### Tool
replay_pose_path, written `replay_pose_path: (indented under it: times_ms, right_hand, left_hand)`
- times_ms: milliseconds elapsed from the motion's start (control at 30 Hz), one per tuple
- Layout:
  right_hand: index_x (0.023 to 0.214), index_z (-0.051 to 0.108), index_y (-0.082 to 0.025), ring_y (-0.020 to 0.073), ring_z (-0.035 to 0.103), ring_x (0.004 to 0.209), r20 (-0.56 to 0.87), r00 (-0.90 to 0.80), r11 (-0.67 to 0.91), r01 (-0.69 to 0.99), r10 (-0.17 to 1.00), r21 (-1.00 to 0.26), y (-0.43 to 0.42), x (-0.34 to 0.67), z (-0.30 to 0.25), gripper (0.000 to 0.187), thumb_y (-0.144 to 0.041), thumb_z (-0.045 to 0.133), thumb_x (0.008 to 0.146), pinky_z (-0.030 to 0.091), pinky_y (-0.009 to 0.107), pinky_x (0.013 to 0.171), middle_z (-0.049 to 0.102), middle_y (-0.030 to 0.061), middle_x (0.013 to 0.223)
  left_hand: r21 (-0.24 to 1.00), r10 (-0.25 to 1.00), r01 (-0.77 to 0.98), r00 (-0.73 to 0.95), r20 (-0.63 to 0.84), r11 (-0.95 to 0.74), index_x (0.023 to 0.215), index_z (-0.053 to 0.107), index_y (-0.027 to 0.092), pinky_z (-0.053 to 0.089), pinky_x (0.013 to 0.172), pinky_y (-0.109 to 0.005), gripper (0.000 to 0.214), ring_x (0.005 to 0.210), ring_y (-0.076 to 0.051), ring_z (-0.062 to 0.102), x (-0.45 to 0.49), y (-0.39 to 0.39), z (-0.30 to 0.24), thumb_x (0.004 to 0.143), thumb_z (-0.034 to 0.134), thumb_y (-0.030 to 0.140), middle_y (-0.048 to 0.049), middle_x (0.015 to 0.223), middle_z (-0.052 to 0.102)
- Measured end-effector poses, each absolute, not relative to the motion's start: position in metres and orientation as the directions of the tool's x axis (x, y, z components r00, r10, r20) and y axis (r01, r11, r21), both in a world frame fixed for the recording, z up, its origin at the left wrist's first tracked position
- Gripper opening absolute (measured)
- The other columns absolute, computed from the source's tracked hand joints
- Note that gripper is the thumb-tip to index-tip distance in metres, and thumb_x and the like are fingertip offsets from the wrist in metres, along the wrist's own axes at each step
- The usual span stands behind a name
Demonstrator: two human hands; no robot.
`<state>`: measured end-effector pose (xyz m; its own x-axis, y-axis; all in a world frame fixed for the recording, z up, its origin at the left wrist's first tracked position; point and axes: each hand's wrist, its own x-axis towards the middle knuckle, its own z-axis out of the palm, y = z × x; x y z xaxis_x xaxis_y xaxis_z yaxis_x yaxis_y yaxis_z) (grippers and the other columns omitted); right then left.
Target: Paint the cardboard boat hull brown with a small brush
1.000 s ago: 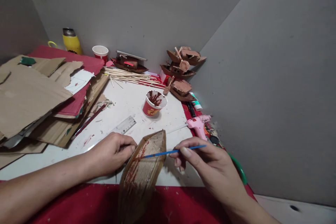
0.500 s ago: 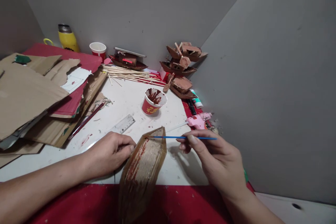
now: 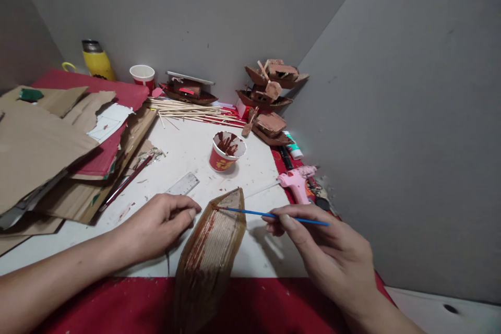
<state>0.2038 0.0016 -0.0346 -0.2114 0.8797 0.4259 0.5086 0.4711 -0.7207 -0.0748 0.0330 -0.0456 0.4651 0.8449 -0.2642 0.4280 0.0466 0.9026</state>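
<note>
A long cardboard boat hull [image 3: 225, 237] with pointed ends lies over the table's front edge, its ridged inside partly streaked reddish-brown. My right hand [image 3: 313, 240] pinches a thin blue paintbrush [image 3: 256, 213], whose brown tip touches the hull's inside near the far end. Beside the hull's left rim, my left hand [image 3: 168, 224] rests with curled fingers and the thumb against the index finger. Its fingertips are at the rim; whether they grip anything is hidden. Beyond the hull stands a red paper cup [image 3: 223, 162] with brown paint smeared inside.
Cardboard sheets [image 3: 43, 141] are piled at left, beside a dark red brush [image 3: 127, 182]. A clear ruler [image 3: 183, 183] and a pink glue gun [image 3: 295, 182] lie near my hands. Behind are wooden sticks [image 3: 191, 112], several brown model boats [image 3: 270, 125], a white-rimmed cup [image 3: 143, 77] and a yellow bottle [image 3: 97, 62].
The brush tip has shifted slightly left and down along the hull's inside, and the handle now slants down to the right. My left hand stays beside the rim. The view has shifted slightly.
</note>
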Motion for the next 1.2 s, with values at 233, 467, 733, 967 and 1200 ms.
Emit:
replay_pose_path:
  times_ms: [233,467,733,967,1200]
  right_hand:
    - [0.107,0.065,-0.021,0.0148,0.074,0.074,0.574,-0.338,0.652,0.547,0.746,-0.525,-0.002,0.204,-0.033,0.017,-0.013,0.058,0.093,0.060,0.022,0.071,0.077,0.0028,0.087]
    - [0.109,0.061,-0.023,0.0143,0.074,0.076,0.493,-0.446,0.663,0.449,0.747,-0.600,-0.008,0.200,-0.037,0.018,-0.013,0.056,0.095,0.059,0.021,0.069,0.076,0.0015,0.087]
    - [0.111,0.061,-0.024,0.0139,0.073,0.080,0.503,-0.423,0.654,0.410,0.754,-0.636,-0.002,0.195,-0.043,0.023,-0.010,0.055,0.094,0.058,0.021,0.075,0.076,0.0021,0.090]
    - [0.118,0.058,-0.022,0.0143,0.072,0.088,0.458,-0.516,0.645,0.269,0.724,-0.715,-0.006,0.196,-0.045,0.033,-0.003,0.052,0.091,0.057,0.023,0.079,0.074,0.0049,0.099]
    - [0.120,0.058,-0.022,0.0149,0.071,0.091,0.451,-0.545,0.658,0.271,0.707,-0.703,-0.004,0.195,-0.044,0.034,-0.004,0.051,0.093,0.056,0.024,0.081,0.074,0.0050,0.100]
  left_hand:
    - [0.905,0.893,0.423,0.394,-0.217,0.033,0.097,0.068,0.013,0.043,0.060,-0.024,0.034,0.063,-0.014,0.054,-0.072,0.049,-0.046,0.093,0.044,0.038,-0.0019,0.073,0.063]
    - [0.908,0.866,0.419,0.461,-0.193,-0.021,0.093,0.071,0.014,0.045,0.067,-0.026,0.036,0.072,-0.017,0.058,-0.064,0.055,-0.046,0.093,0.044,0.039,-0.0031,0.080,0.068]
    - [0.893,0.877,0.438,0.462,-0.129,-0.099,0.095,0.072,0.014,0.044,0.070,-0.027,0.034,0.075,-0.017,0.058,-0.056,0.074,-0.045,0.093,0.047,0.037,-0.0027,0.083,0.069]
    - [0.920,0.858,0.393,0.476,-0.192,-0.012,0.084,0.070,0.013,0.041,0.061,-0.024,0.027,0.062,-0.013,0.052,-0.053,0.072,-0.046,0.086,0.057,0.037,0.0008,0.068,0.061]
    - [0.937,0.832,0.349,0.521,-0.191,-0.003,0.078,0.069,0.013,0.040,0.064,-0.024,0.027,0.064,-0.012,0.049,-0.061,0.074,-0.046,0.086,0.059,0.037,0.0019,0.067,0.057]
